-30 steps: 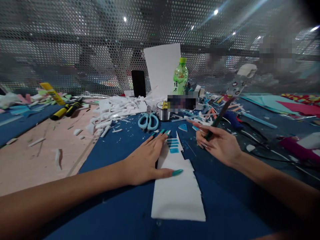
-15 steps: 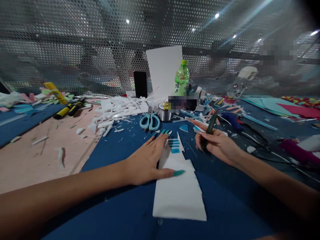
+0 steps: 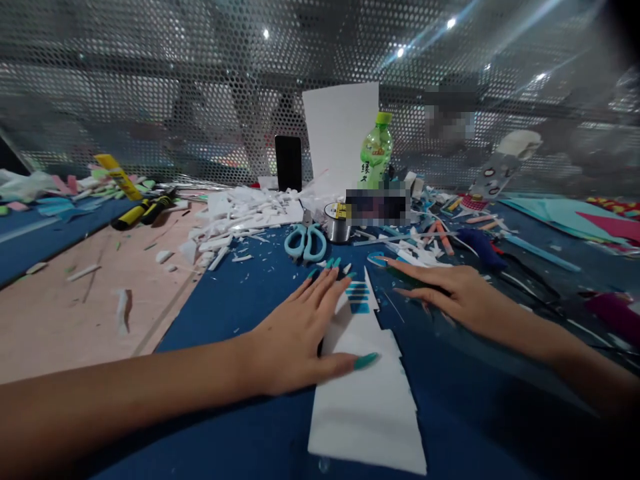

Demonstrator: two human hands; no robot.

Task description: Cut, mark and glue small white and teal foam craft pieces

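Note:
My left hand (image 3: 300,327), with long teal nails, lies flat and open on the left edge of a white foam-like sheet (image 3: 367,413). This sheet has a notched right edge, and blue strips (image 3: 359,298) show through slots near its top. My right hand (image 3: 460,293) is closed around a slim dark green tool (image 3: 413,277), mostly hidden under the fingers; its kind is unclear. The right index fingertip reaches a small blue-and-white piece (image 3: 377,259) on the mat. Just beyond the left fingertips are light-blue scissors (image 3: 306,243).
Behind the scissors stands a wire spool (image 3: 339,227). A green bottle (image 3: 376,153), a black phone (image 3: 289,163) and a white board (image 3: 337,127) stand at the back. White scraps (image 3: 250,207) lie left of centre; a blue-handled tool (image 3: 480,248) with cables lies right.
My right hand has turned and lowered towards the blue-and-white piece, the dark green tool tipping from upright to nearly flat. My left hand stays on the sheet. The view has shifted slightly.

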